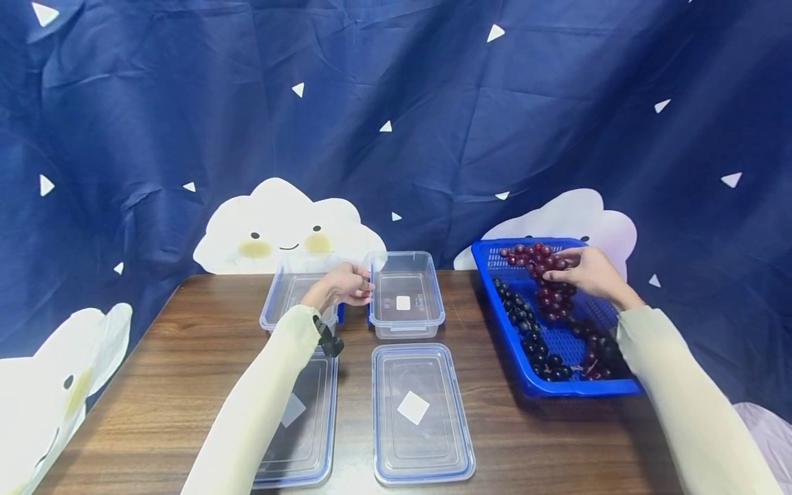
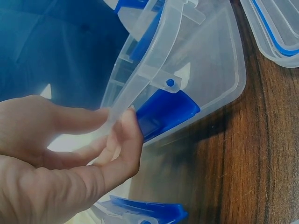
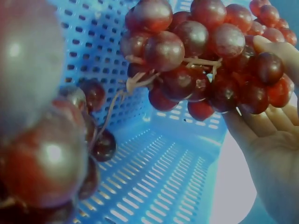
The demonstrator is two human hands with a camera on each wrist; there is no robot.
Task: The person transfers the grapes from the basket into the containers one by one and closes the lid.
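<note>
Red grapes (image 1: 540, 269) are hanging from your right grip (image 1: 594, 275) inside a blue basket (image 1: 584, 388). Behind, a dark blue backdrop (image 1: 396, 62) is spanning the scene above a brown worktop (image 1: 185, 357). The basket is standing at the worktop's right, black grapes (image 1: 524, 326) lying along its left side. Well apart from it, a right container (image 1: 405, 330) and a left container (image 1: 275, 302) are standing side by side, each having a flat lid nearer you: the right lid (image 1: 423, 447) and the left lid (image 1: 297, 440). Your left grip (image 1: 344, 283) is pinching the right container's rim beside a blue latch (image 2: 168, 112); your right is pinching the red bunch between thumb and fingers. You appear to be taking the fruit while steadying the container. Judging by that pairing, the next move is calling for a clean lift over the basket's edge, the lower stems trailing freely, and then a gentle lowering into the right container.
</note>
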